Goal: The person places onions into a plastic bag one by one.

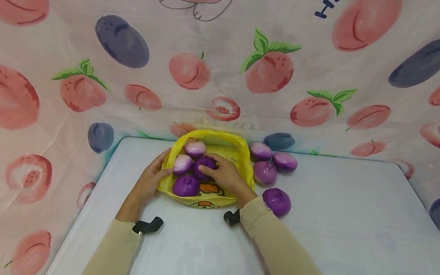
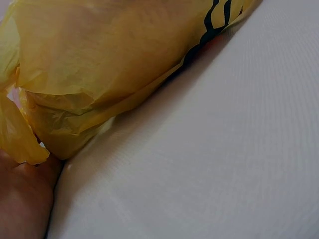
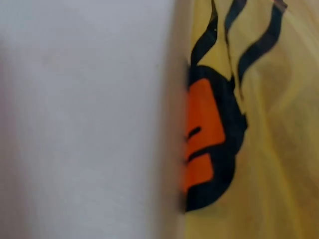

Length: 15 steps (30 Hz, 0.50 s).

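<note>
A yellow plastic bag (image 1: 244,168) stands with its mouth wide, and orange and black print shows on its front. Inside are several purple onions: two pale-topped ones, a darker onion (image 1: 186,187) near the front, and a deep purple onion (image 1: 200,170). My right hand (image 1: 224,175) reaches over the rim and grips that deep purple onion, thumb on top. At the bag's left side my left hand (image 1: 148,181) holds the rim, thumb over the edge and fingers outside. In the right wrist view only the printed bag (image 3: 269,164) and table appear, no hand.
Three purple onions (image 1: 265,173) cluster right of the bag at the back of the white table (image 1: 354,219). Another onion (image 1: 277,202) lies nearer, beside my right sleeve. A fruit-printed cloth (image 1: 221,37) rises behind the table and along its sides.
</note>
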Tool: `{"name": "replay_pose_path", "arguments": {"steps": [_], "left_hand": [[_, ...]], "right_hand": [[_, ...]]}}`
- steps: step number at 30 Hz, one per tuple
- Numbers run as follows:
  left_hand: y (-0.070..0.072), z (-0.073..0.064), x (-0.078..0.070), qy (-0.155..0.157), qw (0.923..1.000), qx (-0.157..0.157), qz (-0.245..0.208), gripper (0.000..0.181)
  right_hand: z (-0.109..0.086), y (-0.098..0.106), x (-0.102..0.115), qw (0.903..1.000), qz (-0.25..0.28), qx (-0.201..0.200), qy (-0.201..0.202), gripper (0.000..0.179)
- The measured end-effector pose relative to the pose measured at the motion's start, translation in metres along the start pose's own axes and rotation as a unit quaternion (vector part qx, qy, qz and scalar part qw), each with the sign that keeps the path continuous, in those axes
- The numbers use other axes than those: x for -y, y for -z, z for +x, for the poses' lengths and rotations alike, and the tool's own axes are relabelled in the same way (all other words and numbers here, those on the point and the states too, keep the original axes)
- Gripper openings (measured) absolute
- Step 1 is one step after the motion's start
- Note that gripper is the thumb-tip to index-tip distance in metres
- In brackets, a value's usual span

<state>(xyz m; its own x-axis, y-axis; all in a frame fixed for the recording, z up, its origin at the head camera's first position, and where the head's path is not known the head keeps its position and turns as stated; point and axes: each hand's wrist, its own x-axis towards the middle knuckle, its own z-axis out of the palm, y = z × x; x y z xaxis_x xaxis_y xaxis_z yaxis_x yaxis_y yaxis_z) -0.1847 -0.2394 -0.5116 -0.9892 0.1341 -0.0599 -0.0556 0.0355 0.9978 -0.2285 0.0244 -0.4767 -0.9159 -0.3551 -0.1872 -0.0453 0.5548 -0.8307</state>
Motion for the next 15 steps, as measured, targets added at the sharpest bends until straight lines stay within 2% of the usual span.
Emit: {"name": "replay_pose_path", "arguments": {"steps": [7, 15], "left_hand": [[0.0006, 0.0000, 0.0005, -0.007, 0.9999, 0.005, -0.012, 0.065], [-0.0007, 0.0004, 0.0004, -0.005, 1.0000, 0.001, -0.005, 0.065]], "right_hand": [[0.0005, 0.0001, 0.0003, 1.0000, 0.000, 0.005, 0.003, 0.065], [0.0005, 0.0001, -0.0029, 1.0000, -0.002, 0.004, 0.002, 0.068]]}}
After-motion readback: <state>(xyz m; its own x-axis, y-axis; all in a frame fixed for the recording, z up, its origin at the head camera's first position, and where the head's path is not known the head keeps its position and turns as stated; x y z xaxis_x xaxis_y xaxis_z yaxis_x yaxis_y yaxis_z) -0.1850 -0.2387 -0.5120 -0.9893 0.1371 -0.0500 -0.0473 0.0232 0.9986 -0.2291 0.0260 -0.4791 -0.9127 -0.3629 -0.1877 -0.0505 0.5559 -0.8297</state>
